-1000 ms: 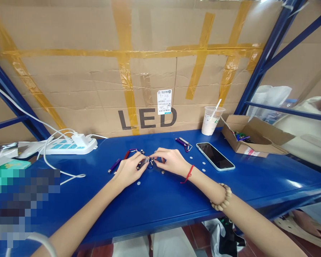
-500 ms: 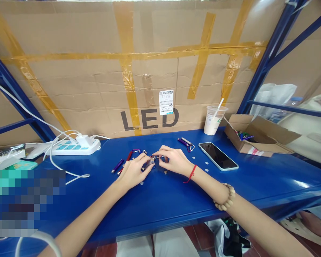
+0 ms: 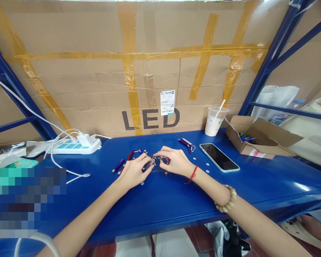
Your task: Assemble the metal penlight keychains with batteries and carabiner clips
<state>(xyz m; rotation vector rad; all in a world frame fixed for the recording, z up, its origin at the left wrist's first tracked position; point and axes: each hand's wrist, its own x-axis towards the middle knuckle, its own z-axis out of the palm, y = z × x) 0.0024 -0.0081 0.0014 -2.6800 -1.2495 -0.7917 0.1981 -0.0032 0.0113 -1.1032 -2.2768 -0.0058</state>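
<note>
My left hand [image 3: 132,171] is closed, its thumb and fingers pinching a small grey cylinder [image 3: 149,164] over the blue table. Facing it a short gap away, my right hand [image 3: 178,162] has thumb and index finger curled together; whatever sits between those fingertips is too small to name. Small metal parts lie between the two hands, partly hidden. A purple metal tube [image 3: 118,165] rests left of my left hand, with a red piece [image 3: 130,155] and a purple carabiner [image 3: 137,151] behind it. In front of my right fingers lies a tiny round metal part [image 3: 166,173].
Farther back are purple and silver tubes with a carabiner [image 3: 186,144]. To the right stand a phone [image 3: 219,157], a drink cup [image 3: 214,123] and an open cardboard box [image 3: 256,154]. A white power strip [image 3: 76,145] with cables lies left. Several small clear discs [image 3: 208,164] are scattered about.
The grey cylinder in my left fingers is turned a little, showing more of its side. My right fingertips have drawn slightly away from it. The whole view has shifted slightly.
</note>
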